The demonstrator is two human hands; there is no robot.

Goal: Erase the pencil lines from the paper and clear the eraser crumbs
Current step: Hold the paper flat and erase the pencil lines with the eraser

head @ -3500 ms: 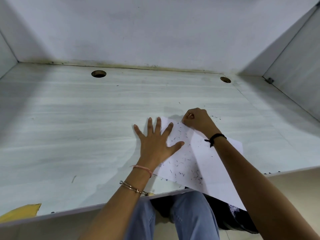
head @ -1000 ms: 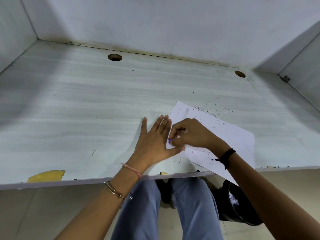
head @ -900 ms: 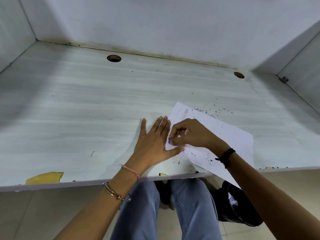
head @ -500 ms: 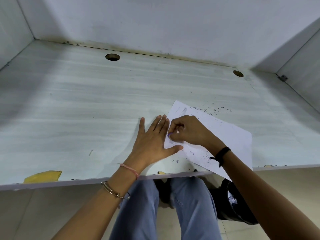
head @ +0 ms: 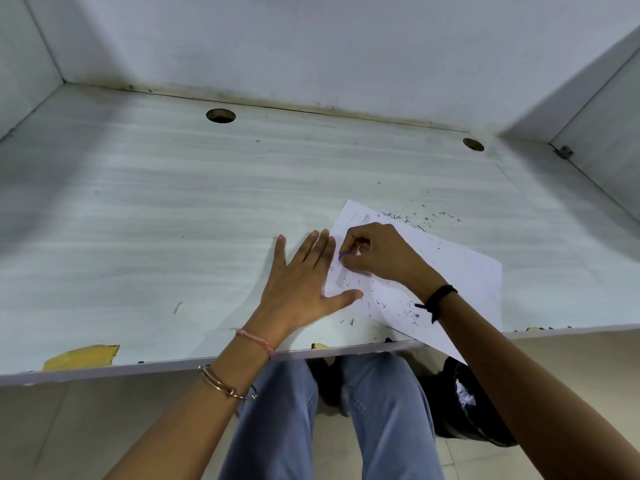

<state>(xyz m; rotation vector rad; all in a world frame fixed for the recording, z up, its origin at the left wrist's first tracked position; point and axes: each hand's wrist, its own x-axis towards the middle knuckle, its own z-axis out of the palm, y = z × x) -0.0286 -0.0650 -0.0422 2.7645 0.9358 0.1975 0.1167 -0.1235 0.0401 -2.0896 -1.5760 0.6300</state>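
Observation:
A white sheet of paper [head: 460, 271] lies on the pale desk [head: 173, 220], its near corner hanging over the front edge. My left hand [head: 301, 282] lies flat with spread fingers on the sheet's left edge. My right hand [head: 377, 252] is curled and pinches a small purple eraser [head: 343, 257] against the paper beside the left fingertips. Faint grey pencil marks [head: 341, 277] show just below the eraser and near the far corner [head: 360, 218]. Dark eraser crumbs [head: 415, 216] lie scattered past the sheet's far edge and on its near part [head: 405, 311].
Two round cable holes [head: 220, 115] [head: 473, 144] sit near the desk's back wall. Side panels close in the desk left and right. A yellow scrap [head: 81, 356] lies at the front edge. My legs and a dark bag [head: 464, 410] are below the desk.
Over 3.5 seconds my right hand came from the sheet's far corner to its left edge beside the left fingers. In the last second it shifted slightly farther up the sheet; the left hand stayed.

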